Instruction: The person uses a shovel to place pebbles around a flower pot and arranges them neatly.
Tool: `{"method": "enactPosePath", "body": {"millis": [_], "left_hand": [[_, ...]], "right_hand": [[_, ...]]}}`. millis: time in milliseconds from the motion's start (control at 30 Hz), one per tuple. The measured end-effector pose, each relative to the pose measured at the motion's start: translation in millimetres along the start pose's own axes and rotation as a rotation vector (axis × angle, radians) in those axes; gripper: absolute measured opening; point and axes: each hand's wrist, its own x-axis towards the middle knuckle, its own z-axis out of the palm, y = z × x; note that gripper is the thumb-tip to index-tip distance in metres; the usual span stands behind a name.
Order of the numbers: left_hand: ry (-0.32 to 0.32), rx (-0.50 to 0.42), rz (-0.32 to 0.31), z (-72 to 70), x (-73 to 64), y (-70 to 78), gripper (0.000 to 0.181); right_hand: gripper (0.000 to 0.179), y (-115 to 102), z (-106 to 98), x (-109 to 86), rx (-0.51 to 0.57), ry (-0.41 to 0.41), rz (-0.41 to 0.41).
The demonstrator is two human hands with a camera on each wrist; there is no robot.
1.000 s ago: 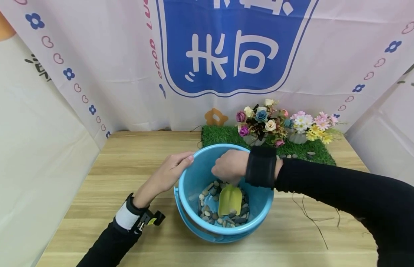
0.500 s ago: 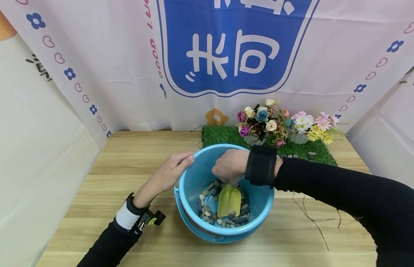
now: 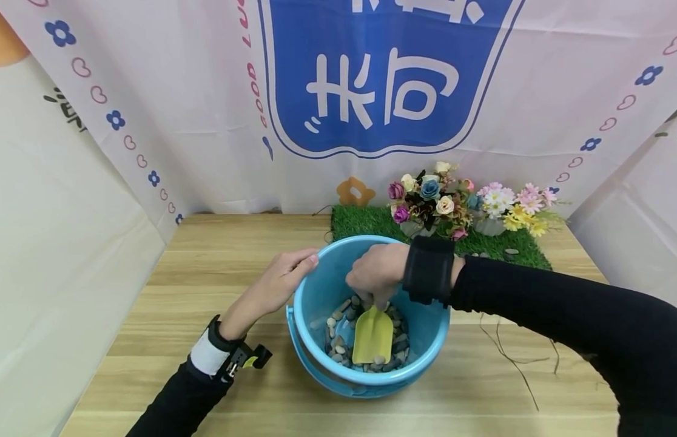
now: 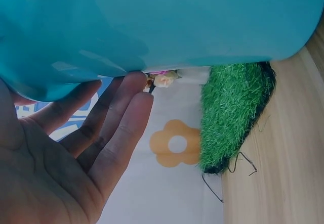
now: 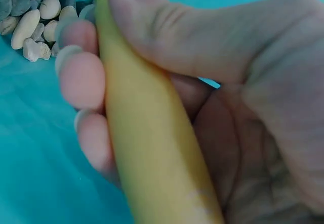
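Note:
A light blue bucket (image 3: 313, 321) stands on the wooden table, with a layer of pebbles (image 3: 338, 347) on its bottom. My left hand (image 3: 274, 282) holds the bucket's left rim, its thumb at the rim and its fingers along the outside wall. In the left wrist view those fingers (image 4: 124, 138) are only slightly bent. Inside the bucket, my right hand (image 3: 378, 273) grips a yellow toy shovel (image 3: 373, 340) whose blade lies among the pebbles, tilted down toward the near wall. The right wrist view shows the fingers and thumb wrapped around the shovel's handle (image 5: 147, 133).
Behind the bucket lies an artificial grass mat (image 3: 360, 218) with two pots of artificial flowers (image 3: 437, 200) (image 3: 508, 203) and a few stones. The bucket's handle (image 3: 316, 373) hangs down at the near left. Thin dark strands (image 3: 510, 358) lie on the table at the right.
The shovel blade has slid slightly toward the near side and left through the pebbles, with the right hand shifting a little. The left hand stays on the bucket's rim.

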Motion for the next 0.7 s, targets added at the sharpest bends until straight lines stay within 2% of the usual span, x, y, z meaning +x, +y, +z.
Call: {"method": "enactPosePath", "body": {"millis": [200, 333, 400, 600, 633, 700], "left_hand": [[0.006, 0.01, 0.006, -0.1, 0.2, 0.6, 0.035], [0.005, 0.006, 0.006, -0.6, 0.6, 0.6, 0.035], [0.0, -0.002, 0.002, -0.5, 0.9, 0.6, 0.035], [0.001, -0.008, -0.002, -0.4, 1.0, 0.9, 0.036], [0.002, -0.005, -0.002, -0.3, 1.0, 0.7, 0.036], [0.002, -0.006, -0.001, -0.3, 0.8, 0.6, 0.035]], "right_hand": [[0.012, 20, 10, 20.0, 0.126, -0.123, -0.119], [0.014, 25, 10, 23.4, 0.177, -0.176, -0.152], [0.017, 27, 12, 22.7, 0.196, -0.166, -0.163], [0.036, 0, -23, -23.6, 0.29, -0.128, -0.215], [0.036, -1, -26, -27.9, 0.3, -0.127, -0.225], [0.036, 7, -20, -22.6, 0.276, -0.106, -0.239]]}}
